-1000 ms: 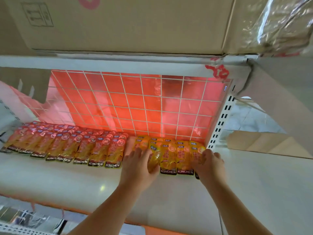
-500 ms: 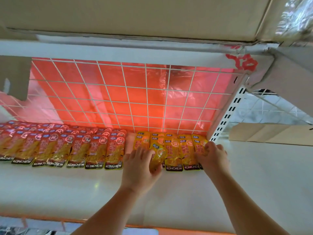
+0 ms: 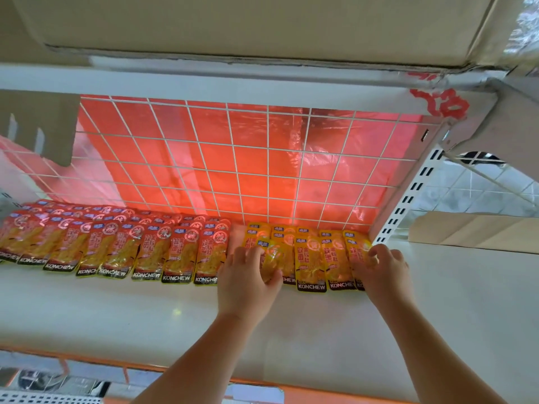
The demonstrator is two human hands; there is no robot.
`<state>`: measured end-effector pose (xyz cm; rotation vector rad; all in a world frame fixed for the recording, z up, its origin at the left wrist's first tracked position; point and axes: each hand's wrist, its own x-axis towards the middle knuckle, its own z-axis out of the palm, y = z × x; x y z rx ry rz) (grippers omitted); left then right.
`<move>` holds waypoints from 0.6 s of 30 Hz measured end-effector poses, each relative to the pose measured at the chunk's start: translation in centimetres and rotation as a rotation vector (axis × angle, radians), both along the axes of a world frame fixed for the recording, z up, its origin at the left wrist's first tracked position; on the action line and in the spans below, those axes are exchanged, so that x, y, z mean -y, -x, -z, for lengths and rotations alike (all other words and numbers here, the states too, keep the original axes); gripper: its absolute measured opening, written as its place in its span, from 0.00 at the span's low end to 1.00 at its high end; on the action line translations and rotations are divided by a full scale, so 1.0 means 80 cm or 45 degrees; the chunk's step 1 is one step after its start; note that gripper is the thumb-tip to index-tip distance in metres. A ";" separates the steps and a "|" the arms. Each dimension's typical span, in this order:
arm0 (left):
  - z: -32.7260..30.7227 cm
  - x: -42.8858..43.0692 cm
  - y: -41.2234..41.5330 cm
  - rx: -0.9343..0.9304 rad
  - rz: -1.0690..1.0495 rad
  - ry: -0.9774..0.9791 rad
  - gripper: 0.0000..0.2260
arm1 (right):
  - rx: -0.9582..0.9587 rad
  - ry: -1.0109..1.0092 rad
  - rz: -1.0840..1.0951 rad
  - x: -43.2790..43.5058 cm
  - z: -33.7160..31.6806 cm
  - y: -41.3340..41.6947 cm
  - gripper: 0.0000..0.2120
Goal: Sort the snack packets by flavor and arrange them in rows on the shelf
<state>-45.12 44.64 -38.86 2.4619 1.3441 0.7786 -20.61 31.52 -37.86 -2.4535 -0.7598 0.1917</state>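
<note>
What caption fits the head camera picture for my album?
Left hand grips a tilted yellow snack packet, right hand touches the yellow row at its end, beside red snack packets on a white shelf.

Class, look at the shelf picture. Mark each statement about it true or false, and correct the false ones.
1. The red packets lie to the left of the yellow packets on the shelf. True.
2. The left hand grips a red packet. False: it grips a tilted yellow packet at the left end of the yellow group.
3. The right hand touches the end yellow packet at the right of the row. True.
4. A solid wooden board closes the back of the shelf. False: a white wire grid does, with red sheeting behind it.
</note>
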 end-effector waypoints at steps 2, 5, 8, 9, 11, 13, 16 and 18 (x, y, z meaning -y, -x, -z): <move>-0.004 -0.002 -0.001 -0.051 -0.059 0.046 0.19 | -0.002 -0.023 -0.007 0.001 0.002 0.000 0.12; -0.007 -0.003 -0.001 -0.095 -0.142 0.087 0.20 | -0.003 -0.050 -0.013 0.003 0.003 -0.001 0.12; -0.007 -0.006 -0.002 -0.118 -0.181 0.079 0.20 | 0.014 -0.048 -0.024 0.005 0.003 -0.003 0.12; -0.007 -0.007 -0.003 -0.119 -0.188 0.075 0.20 | 0.012 -0.055 -0.026 0.005 0.003 -0.004 0.12; -0.008 -0.011 -0.006 -0.120 -0.199 0.067 0.20 | -0.001 -0.063 -0.035 0.006 0.002 -0.005 0.11; -0.008 -0.013 -0.008 -0.129 -0.205 0.058 0.20 | -0.017 -0.062 -0.044 0.005 0.000 -0.007 0.11; -0.007 -0.014 -0.007 -0.159 -0.202 0.059 0.20 | -0.024 -0.078 -0.048 0.007 0.003 -0.010 0.12; -0.007 -0.014 -0.005 -0.163 -0.198 0.068 0.19 | -0.021 -0.083 -0.052 0.007 0.005 -0.011 0.11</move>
